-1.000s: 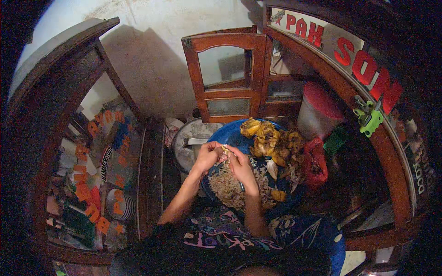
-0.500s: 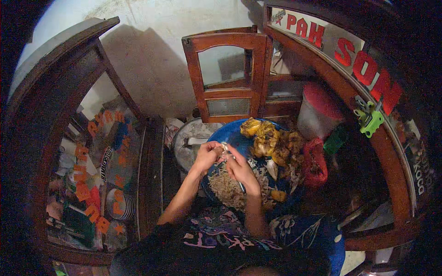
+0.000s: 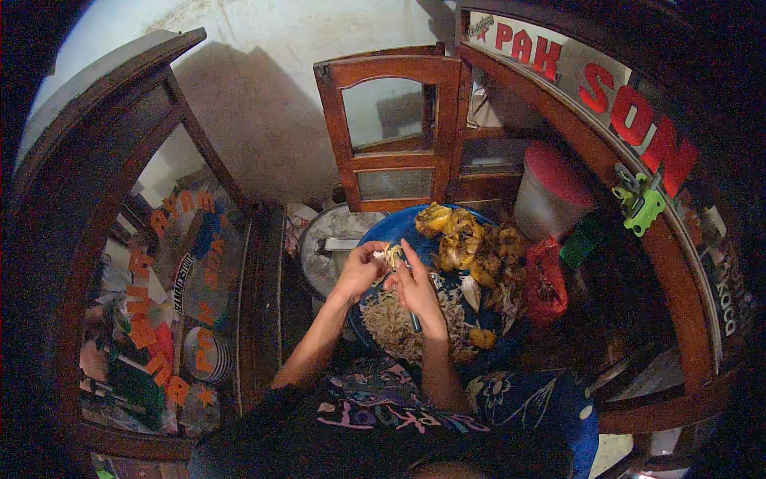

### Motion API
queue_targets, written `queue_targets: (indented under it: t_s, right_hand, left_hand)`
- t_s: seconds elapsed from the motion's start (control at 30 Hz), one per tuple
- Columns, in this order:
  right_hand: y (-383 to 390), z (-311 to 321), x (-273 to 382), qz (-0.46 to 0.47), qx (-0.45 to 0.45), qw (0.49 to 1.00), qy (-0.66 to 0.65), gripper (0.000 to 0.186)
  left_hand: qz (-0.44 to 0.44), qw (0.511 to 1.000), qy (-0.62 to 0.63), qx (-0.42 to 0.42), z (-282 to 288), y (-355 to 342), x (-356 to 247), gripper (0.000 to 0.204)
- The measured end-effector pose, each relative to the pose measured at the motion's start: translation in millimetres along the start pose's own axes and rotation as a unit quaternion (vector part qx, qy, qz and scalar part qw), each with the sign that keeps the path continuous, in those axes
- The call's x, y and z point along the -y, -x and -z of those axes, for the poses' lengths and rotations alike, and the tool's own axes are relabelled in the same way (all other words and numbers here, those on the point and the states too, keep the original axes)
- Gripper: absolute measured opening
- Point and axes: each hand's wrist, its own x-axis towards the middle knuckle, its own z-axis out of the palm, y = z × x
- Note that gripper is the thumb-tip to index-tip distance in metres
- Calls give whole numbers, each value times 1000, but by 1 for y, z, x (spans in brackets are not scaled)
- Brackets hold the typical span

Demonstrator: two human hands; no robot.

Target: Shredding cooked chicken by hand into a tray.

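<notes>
My left hand [image 3: 361,270] is closed in a pinch on a small pale piece of chicken [image 3: 392,254], held above the blue tray [image 3: 396,225]. My right hand [image 3: 418,294] meets it there, closed around a slim knife whose dark handle [image 3: 416,323] pokes out below the palm; fingers mostly hide its blade. Beneath both hands lies a heap of shredded chicken [image 3: 399,327]. Yellow-brown cooked chicken pieces [image 3: 459,243] are piled on the tray's far right side. A pale strip of chicken [image 3: 471,293] sits between the two heaps.
A round metal lid [image 3: 316,257] is left of the tray. To the right stand a white bucket with a red lid [image 3: 550,188] and a red plastic bag [image 3: 546,287]. Glazed wooden cabinets flank me; a small cabinet door [image 3: 391,128] hangs open ahead. Green clips [image 3: 641,203] hang at right.
The chicken piece has turned and shows more between my hands. My right fingers have straightened and lifted slightly. The heaps on the tray look the same.
</notes>
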Motion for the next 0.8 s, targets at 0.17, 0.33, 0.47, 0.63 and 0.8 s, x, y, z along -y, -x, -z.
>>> queue_targets:
  t_s: [0.17, 0.33, 0.47, 0.63, 0.8]
  right_hand:
    - [-4, 6, -3, 22, 5, 1000, 2, 46]
    - [8, -4, 35, 58, -16, 998, -31, 45]
    - [0, 19, 2, 45, 22, 994, 99, 42]
    - [-4, 39, -86, 125, -50, 888, 441, 45]
    - [-1, 12, -32, 5, -50, 962, 270, 57]
  left_hand:
    - [-3, 996, -79, 43, 0, 2, -4, 18]
    - [-1, 997, -66, 29, -2, 5, -13, 15]
    - [26, 992, -123, 29, -6, 7, -20, 13]
    - [-8, 979, -185, 81, 7, 5, -3, 19]
    - [119, 980, -122, 101, 6, 5, 9, 15]
